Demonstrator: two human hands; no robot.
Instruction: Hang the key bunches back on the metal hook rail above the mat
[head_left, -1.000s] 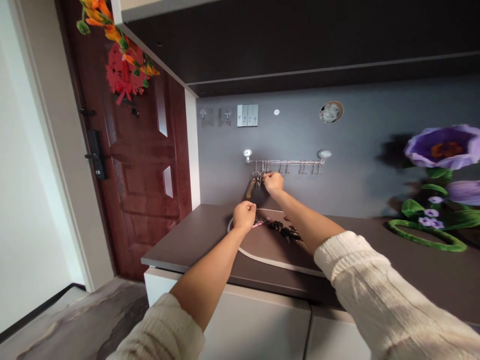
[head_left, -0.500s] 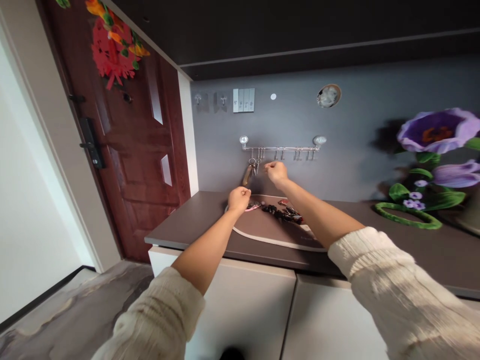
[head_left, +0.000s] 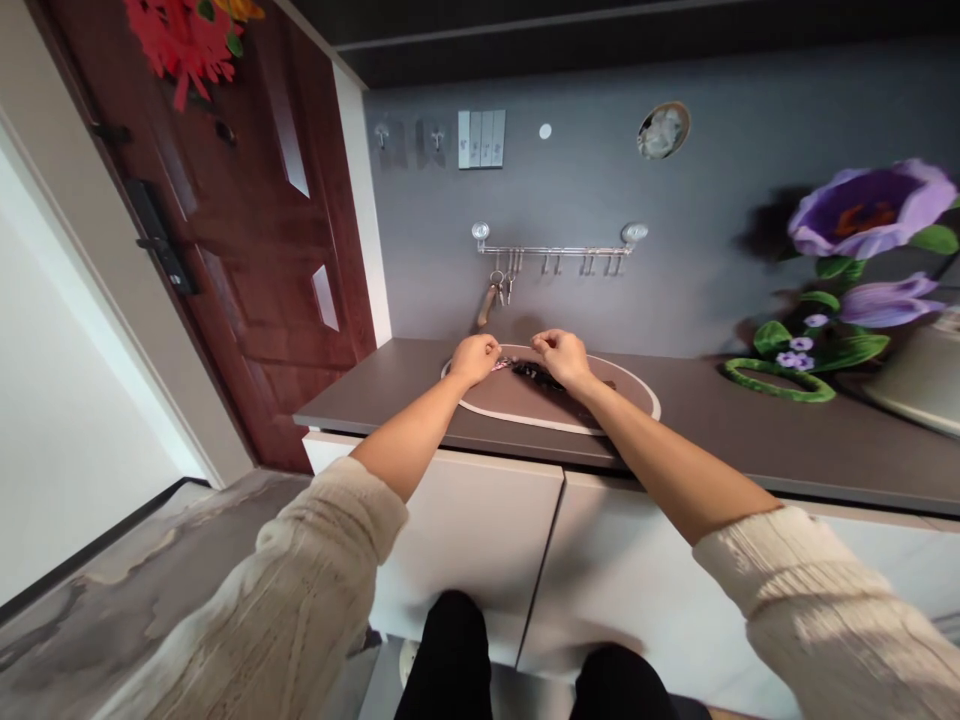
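My left hand (head_left: 475,359) is over the left end of an oval brown mat with a pale rim (head_left: 555,427). Its fingers are curled together beside a pinkish item and dark keychains (head_left: 534,375) on the mat. To the right, my right hand (head_left: 566,358) hovers over the same pile, thumb and fingers pinched. Whatever either hand holds is too small or hidden to make out. Behind them a bunch of keys (head_left: 502,287) with a brown fob (head_left: 487,305) hangs from the left part of a clear hook rail (head_left: 559,251).
The mat lies on a dark counter (head_left: 690,430) above white cabinet doors (head_left: 465,520). Purple plush flowers (head_left: 874,220) stand at the right. A dark red door (head_left: 255,270) is to the left. Switches (head_left: 481,139) and small wall hooks (head_left: 437,138) are above the rail.
My right hand has come down from near the hanging keys to the pile on the mat. My left hand stays close to the mat's left end. The view has tilted downward.
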